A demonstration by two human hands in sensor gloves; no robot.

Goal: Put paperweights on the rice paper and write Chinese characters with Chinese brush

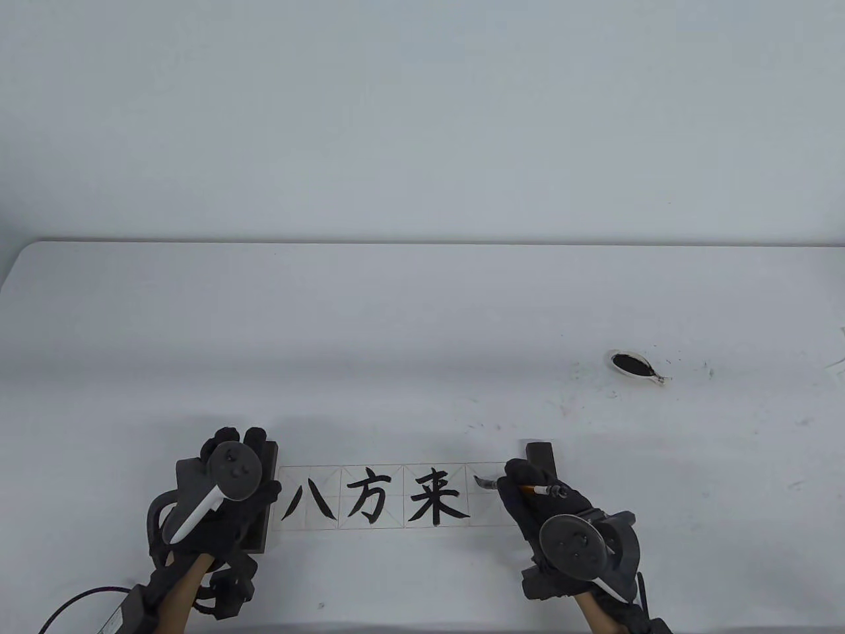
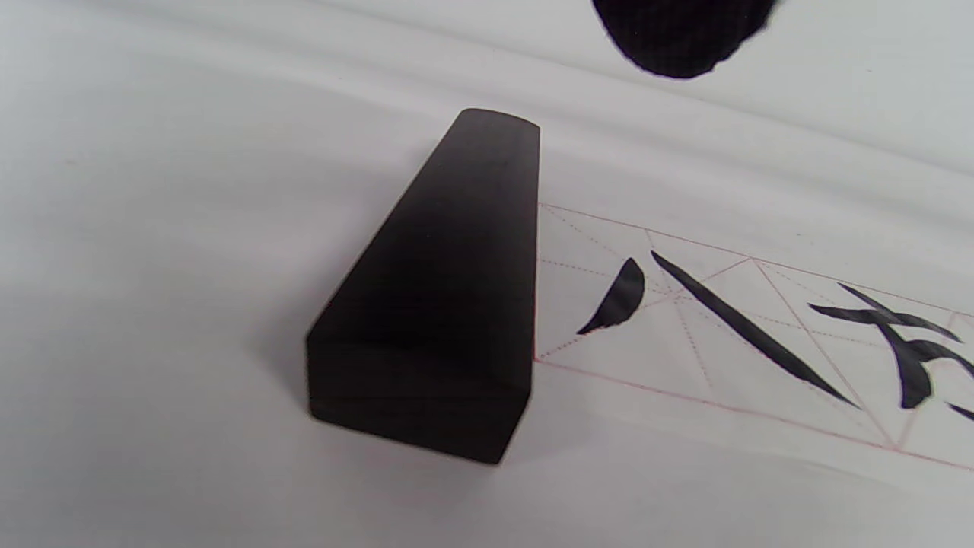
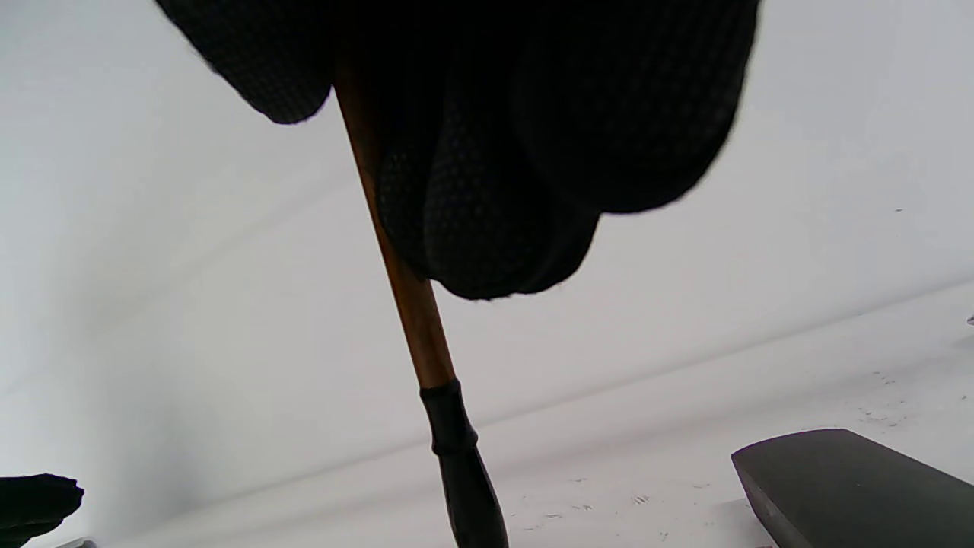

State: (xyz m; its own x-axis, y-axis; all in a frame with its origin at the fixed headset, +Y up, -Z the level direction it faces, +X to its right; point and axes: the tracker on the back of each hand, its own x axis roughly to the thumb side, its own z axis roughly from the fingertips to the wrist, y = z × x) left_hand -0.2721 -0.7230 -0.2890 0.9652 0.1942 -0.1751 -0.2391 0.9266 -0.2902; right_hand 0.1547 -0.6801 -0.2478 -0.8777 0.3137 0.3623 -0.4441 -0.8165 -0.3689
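Observation:
A strip of gridded rice paper [image 1: 488, 514] lies near the front edge, bearing three black characters. A dark paperweight [image 2: 441, 304] sits on its left end, and another paperweight [image 1: 541, 454] on its right end. My left hand [image 1: 236, 441] lies over the left paperweight [image 1: 269, 457] with fingers extended; in the left wrist view only one fingertip [image 2: 677, 34] shows, above the block. My right hand [image 1: 521, 481] grips the brush [image 1: 542, 491], whose wet black tip [image 1: 485, 483] touches the fourth, rightmost square. In the right wrist view, the brown shaft [image 3: 411, 304] runs down from my curled fingers [image 3: 494, 190].
A small white dish of black ink [image 1: 630, 365] stands to the back right, with ink specks on the table around it. A cable and grey box [image 1: 125, 604] lie at the front left. A scrap of paper [image 1: 837, 370] shows at the right edge.

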